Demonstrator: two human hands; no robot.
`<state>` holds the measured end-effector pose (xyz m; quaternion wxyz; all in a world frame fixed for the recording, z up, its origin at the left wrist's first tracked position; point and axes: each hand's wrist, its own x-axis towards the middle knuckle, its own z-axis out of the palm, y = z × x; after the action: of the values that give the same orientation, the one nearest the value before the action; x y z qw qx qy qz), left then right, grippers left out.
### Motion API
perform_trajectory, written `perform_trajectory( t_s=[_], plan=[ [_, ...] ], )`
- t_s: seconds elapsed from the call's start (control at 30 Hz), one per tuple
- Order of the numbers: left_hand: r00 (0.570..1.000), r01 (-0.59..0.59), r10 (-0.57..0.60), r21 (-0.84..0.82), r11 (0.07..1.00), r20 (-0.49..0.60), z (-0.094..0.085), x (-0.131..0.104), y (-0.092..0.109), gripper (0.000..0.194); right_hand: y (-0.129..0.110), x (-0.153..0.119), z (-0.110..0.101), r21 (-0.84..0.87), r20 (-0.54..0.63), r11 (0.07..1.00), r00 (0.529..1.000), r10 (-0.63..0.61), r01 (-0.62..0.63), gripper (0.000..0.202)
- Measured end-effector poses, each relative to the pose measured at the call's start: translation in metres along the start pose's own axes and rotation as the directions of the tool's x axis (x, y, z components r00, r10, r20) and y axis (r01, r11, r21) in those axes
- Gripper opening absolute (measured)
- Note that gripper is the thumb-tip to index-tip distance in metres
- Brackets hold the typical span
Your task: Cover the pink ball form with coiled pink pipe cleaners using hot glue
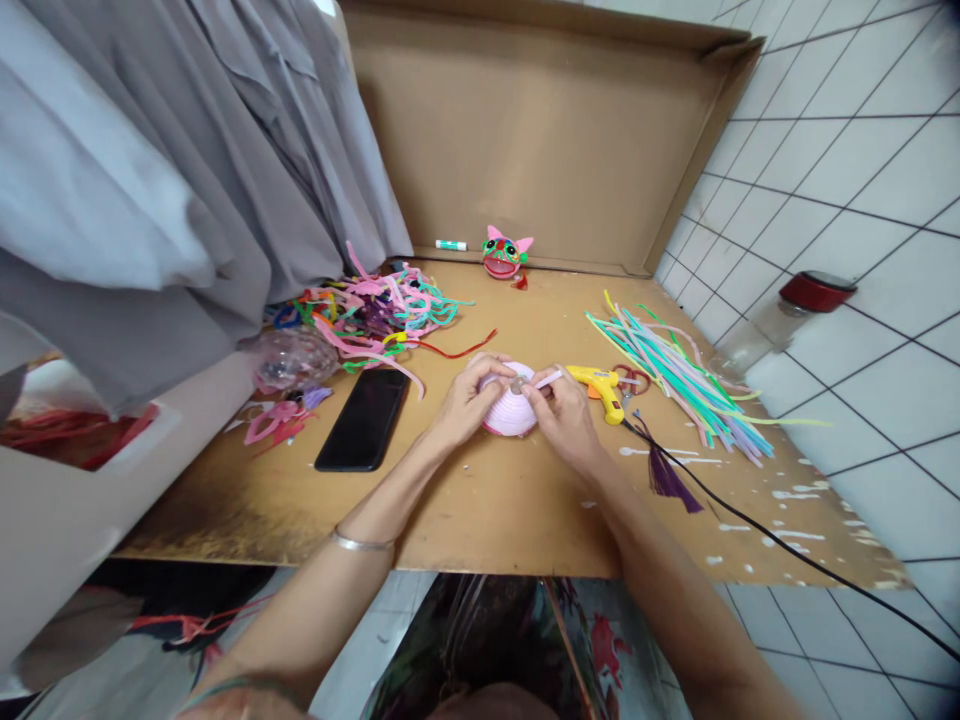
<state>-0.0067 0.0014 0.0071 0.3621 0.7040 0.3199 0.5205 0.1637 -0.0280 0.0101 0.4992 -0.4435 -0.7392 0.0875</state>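
Note:
A pale lilac dome point(511, 415), ringed like a wound coil, sits between my hands over the middle of the table. My left hand point(474, 392) is closed on its left side, fingers along the upper edge. On the right, my right hand point(559, 408) pinches a short pale lilac strip point(550, 380) that looks like a pipe cleaner, its end at the dome's top. A small greyish spot point(517, 384) shows there between my fingertips; what it is I cannot make out. Just beyond my right hand lies a yellow glue gun point(600, 385).
Red-handled scissors point(632, 380), a purple tassel point(667, 475) and a bundle of pipe cleaners point(682, 370) lie right. A black phone point(362, 420) and a tangled pipe-cleaner heap point(390, 305) are left. A small animal-face figure point(504, 255) stands before the cardboard point(540, 140). A cord point(750, 515) crosses the right side.

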Motion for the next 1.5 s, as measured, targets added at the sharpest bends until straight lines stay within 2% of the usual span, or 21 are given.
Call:
perform_trajectory(
  t_s=[0.2,0.6,1.07,1.5],
  plan=[
    [0.998,0.053,-0.054,-0.084,0.995,-0.013,0.002,-0.001,-0.007,0.018,-0.001,0.0,0.001,-0.005,0.003,1.0,1.0,0.001,-0.001,0.013],
    [0.996,0.078,-0.078,-0.007,0.997,0.031,-0.001,0.0,0.007,0.017,-0.002,0.0,0.0,-0.013,0.018,1.0,0.999,0.026,-0.026,0.014],
    [0.99,0.093,-0.095,0.02,0.995,0.104,-0.007,0.0,0.01,0.029,-0.001,0.0,-0.001,0.003,0.011,1.0,1.0,0.018,-0.018,0.013],
    [0.991,0.102,-0.1,-0.01,0.995,0.087,-0.004,0.0,0.008,0.029,0.0,0.0,0.0,-0.003,0.013,1.0,0.999,0.029,-0.029,0.013]
  ],
)
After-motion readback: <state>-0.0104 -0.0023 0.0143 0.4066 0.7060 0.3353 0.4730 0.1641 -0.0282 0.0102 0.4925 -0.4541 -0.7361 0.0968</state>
